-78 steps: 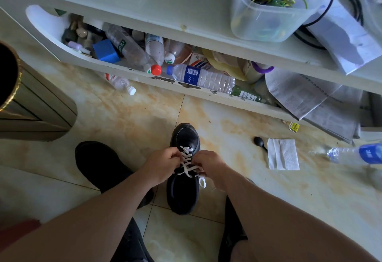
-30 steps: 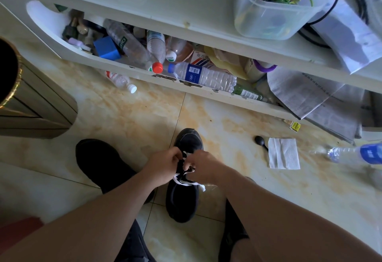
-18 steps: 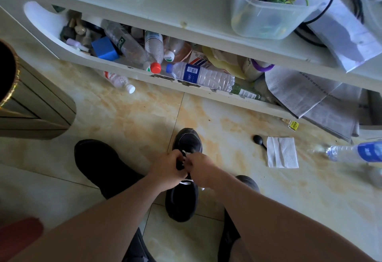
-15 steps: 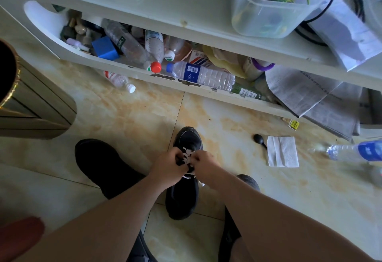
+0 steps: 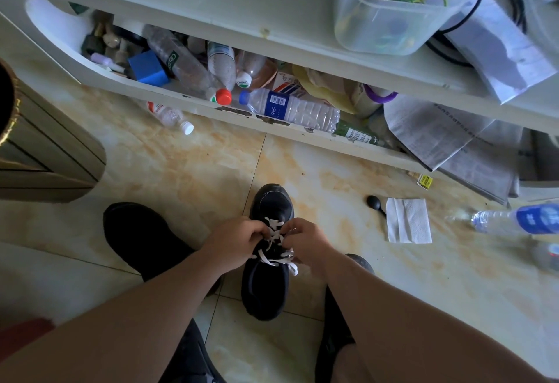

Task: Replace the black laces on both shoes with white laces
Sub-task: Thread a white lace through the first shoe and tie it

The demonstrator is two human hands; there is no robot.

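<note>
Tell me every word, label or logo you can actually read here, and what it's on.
"Cestbon": green label of the clear bottle on the lower shelf.
Five-rings logo and barcode, digits too small: blue label of the lying bottle.
Newspaper print: too small.
Yellow tag: blurred.
Floor bottle label: blurred.

Shoe (image 5: 266,286) on floor (image 5: 187,171) before shelf (image 5: 181,92); napkin (image 5: 407,221) right, bin (image 5: 45,156) left.
</note>
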